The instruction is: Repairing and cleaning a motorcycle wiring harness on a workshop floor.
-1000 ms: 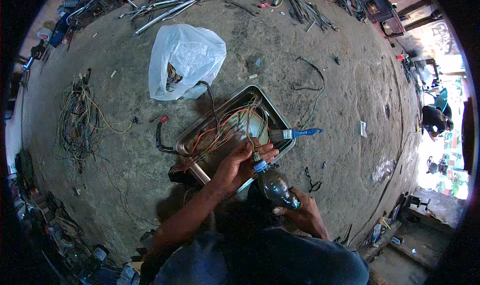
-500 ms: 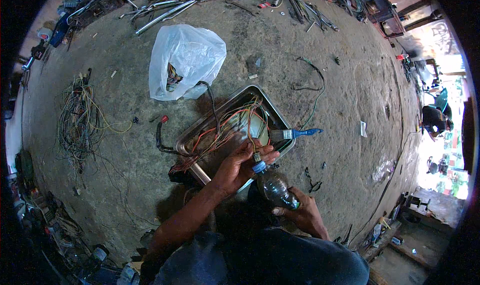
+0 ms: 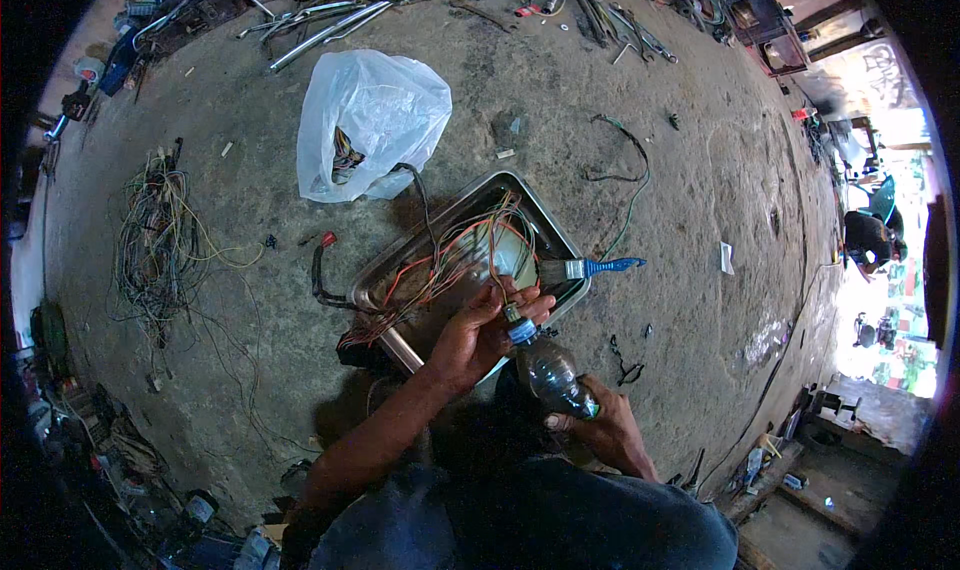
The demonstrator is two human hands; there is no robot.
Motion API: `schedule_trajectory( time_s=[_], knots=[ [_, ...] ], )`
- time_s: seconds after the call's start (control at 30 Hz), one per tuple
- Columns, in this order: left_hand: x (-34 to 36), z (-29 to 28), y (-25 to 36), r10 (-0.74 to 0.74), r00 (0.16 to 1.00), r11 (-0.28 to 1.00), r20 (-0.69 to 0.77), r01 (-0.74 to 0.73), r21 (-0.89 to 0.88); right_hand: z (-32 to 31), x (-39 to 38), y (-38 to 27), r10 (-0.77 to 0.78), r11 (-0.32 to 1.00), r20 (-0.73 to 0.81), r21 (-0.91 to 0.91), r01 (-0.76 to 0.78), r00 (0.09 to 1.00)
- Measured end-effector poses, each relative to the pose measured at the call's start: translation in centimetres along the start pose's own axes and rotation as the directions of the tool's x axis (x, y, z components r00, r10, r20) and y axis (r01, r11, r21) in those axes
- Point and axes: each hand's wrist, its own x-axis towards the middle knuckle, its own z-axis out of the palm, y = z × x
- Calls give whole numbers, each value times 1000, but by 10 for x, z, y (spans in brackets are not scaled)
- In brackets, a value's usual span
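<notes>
My left hand [image 3: 470, 335] holds a wire connector [image 3: 512, 312] on a thin wire, its fingers partly extended beside the neck of a clear plastic bottle with a blue top [image 3: 553, 375]. The bottle, tilted, is gripped low by my right hand [image 3: 612, 428]. Beneath and beyond both hands lies a metal tray [image 3: 398, 350] with a tangle of multicoloured wires [image 3: 455, 255] inside and over its rim. A blue-handled paintbrush [image 3: 612, 265] rests across the tray's right edge.
Beyond the tray sits a translucent plastic bag [image 3: 375, 110] holding wires. A wire heap [image 3: 155, 250] lies left on the concrete floor [image 3: 680, 190]. Metal tools [image 3: 340, 25] line the far edge. At the right, a person [image 3: 868, 235] is near a bright opening; steps [image 3: 820, 490] descend lower right.
My left hand and the wire in it have shifted very slightly, the fingers curling a little. The bottle and right hand are almost unchanged.
</notes>
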Motion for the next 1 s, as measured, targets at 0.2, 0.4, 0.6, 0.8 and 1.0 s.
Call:
schedule_trajectory(
  time_s=[0.2,0.4,0.6,0.8,1.0],
  knots=[
    [2,-7,-1,22,999,999,44,-23,23,1,1,3,-11,1000,-17,-6,11,1000],
    [0,-3,0,33,998,999,52,-34,24,1,-1,2,-32,999,-26,-18,32,999],
    [0,2,4,29,994,996,107,-38,81,2,4,13,-21,1000,-14,-9,20,1000],
    [1,2,5,12,991,993,133,-28,115,3,2,12,17,999,-18,43,-17,1000],
    [0,5,6,10,988,996,152,-24,91,3,1,7,2,1000,-30,-4,-2,1000]
  ],
)
